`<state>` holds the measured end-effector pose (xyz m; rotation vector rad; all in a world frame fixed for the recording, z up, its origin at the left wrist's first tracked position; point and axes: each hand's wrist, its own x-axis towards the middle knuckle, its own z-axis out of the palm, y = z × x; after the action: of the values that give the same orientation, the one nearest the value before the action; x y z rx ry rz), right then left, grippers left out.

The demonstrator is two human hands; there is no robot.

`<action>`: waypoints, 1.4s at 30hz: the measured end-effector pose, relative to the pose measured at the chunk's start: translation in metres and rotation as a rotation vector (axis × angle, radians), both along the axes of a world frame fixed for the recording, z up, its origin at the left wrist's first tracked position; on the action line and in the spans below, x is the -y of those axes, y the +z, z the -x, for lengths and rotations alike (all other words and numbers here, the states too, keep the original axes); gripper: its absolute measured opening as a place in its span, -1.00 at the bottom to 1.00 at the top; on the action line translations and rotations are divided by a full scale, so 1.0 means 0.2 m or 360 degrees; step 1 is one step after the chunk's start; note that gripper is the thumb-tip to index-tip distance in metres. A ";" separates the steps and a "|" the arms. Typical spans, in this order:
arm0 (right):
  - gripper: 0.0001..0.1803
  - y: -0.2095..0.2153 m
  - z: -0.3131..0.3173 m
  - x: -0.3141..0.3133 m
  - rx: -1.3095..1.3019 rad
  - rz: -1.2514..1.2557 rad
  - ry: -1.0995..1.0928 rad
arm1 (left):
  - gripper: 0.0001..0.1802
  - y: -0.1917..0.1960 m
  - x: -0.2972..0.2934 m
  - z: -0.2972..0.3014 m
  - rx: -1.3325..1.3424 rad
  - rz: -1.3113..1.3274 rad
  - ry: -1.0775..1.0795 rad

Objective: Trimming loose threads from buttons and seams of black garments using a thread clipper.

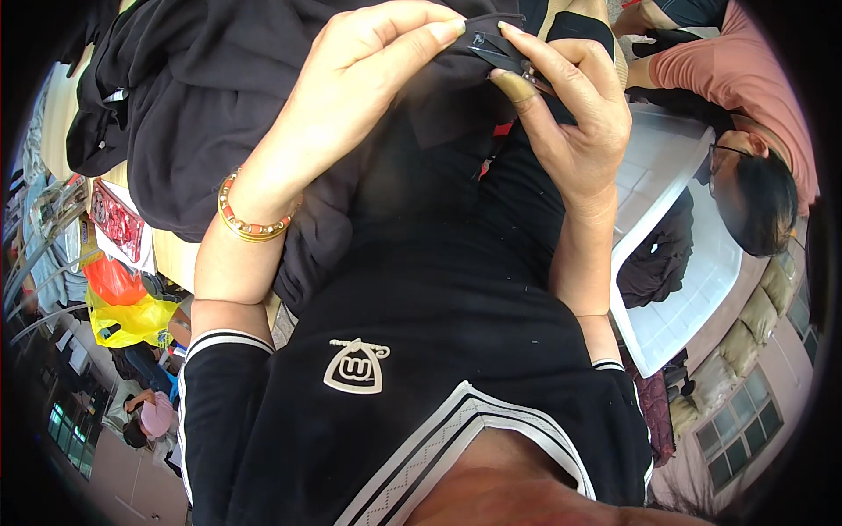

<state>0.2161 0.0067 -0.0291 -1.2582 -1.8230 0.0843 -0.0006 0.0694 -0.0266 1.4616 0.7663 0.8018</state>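
Dark cloth (202,110), heaped, 10 o'clock: its loose weight could tug your grip, and a slip could then drive the snips (498,58) into fabric or skin, since they point at your left fingertips.
Left hand (373,63), 12 o'clock: thumb and forefinger pressed together, no gap visible, pinching a dark strip (493,17).
Right hand (574,114), between 1 and 2 o'clock: fingers parted by the snips alone, grasping them; forefinger contact with the strip, you cannot tell.
Snips, small, 1 o'clock: a slack hold could let them twist.
Thumb covering (513,85), yellowish, right thumb: could dull your feel.
Strip, narrow, just beside the blades: could be miscut.
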 end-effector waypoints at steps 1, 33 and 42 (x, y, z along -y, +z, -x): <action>-0.53 0.00 0.00 0.00 0.0002 0.0001 0.0000 | -0.73 0.00 0.00 0.00 0.0010 0.0022 -0.0002; -0.60 -0.02 -0.09 0.04 0.0014 -0.0129 0.0062 | -0.59 0.12 0.00 0.07 -0.0586 -0.2006 0.0270; -0.52 0.07 -0.07 0.14 0.0069 -0.0507 -0.0005 | -0.69 0.28 -0.10 0.15 -0.1026 -0.1977 0.0265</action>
<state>0.2310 -0.0222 -0.0160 -1.0437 -1.7875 -0.2286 -0.0296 0.0889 0.0289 2.8893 0.9022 0.9973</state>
